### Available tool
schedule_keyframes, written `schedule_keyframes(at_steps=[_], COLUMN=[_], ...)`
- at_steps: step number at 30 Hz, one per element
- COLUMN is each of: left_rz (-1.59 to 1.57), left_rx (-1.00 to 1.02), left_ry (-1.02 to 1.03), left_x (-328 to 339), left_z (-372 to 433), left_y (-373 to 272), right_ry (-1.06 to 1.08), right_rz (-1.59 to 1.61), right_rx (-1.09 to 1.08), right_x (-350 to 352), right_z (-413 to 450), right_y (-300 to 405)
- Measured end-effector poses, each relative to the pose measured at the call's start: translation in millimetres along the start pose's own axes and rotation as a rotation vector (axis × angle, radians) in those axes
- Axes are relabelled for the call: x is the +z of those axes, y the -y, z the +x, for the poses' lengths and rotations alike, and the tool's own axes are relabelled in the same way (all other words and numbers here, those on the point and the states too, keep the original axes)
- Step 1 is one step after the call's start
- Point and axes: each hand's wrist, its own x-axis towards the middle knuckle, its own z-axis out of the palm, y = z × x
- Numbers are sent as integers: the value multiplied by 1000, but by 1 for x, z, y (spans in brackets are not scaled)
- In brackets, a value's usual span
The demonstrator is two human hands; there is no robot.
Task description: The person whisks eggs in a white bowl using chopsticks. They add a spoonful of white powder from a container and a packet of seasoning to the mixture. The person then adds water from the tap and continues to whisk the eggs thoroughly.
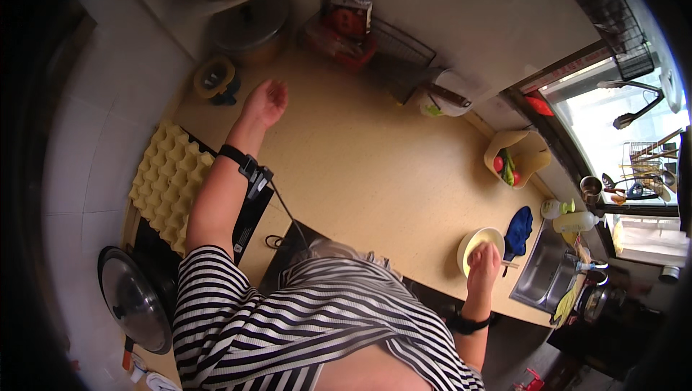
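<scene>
My left hand is held over the worktop at the upper left, its fingers curled; no object shows in it. It is nearest to a yellow-rimmed item by the wall. My right hand is over a white bowl with pale yellow contents, fingers bent and partly hiding its rim. Light sticks, like chopsticks, jut out to the right beyond that hand. Whether it grips them cannot be told. Each wrist has a black band. A dark blue cloth lies right of the bowl.
Egg trays lie left of my left forearm, above a lidded pan. A tan container holds red and green vegetables. A steel sink is at the right, near pump bottles. A cleaver-like knife and wire rack stand at the back.
</scene>
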Motion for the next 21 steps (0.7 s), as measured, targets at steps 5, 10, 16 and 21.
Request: schedule_keyframes(at_steps=[5, 10, 16, 21], left_rz=[128, 210, 260, 259], left_rx=[-112, -193, -291, -373], left_ry=[133, 236, 345, 520], left_x=[48, 87, 136, 173], left_z=[-35, -58, -112, -161], left_y=[8, 20, 46, 50], right_ry=[621, 1087, 1127, 779], right_rz=[-328, -467, -402, -513], right_rx=[120, -49, 177, 29], right_x=[121, 240, 284, 262], right_z=[21, 10, 12, 33], right_y=[4, -18, -22, -37])
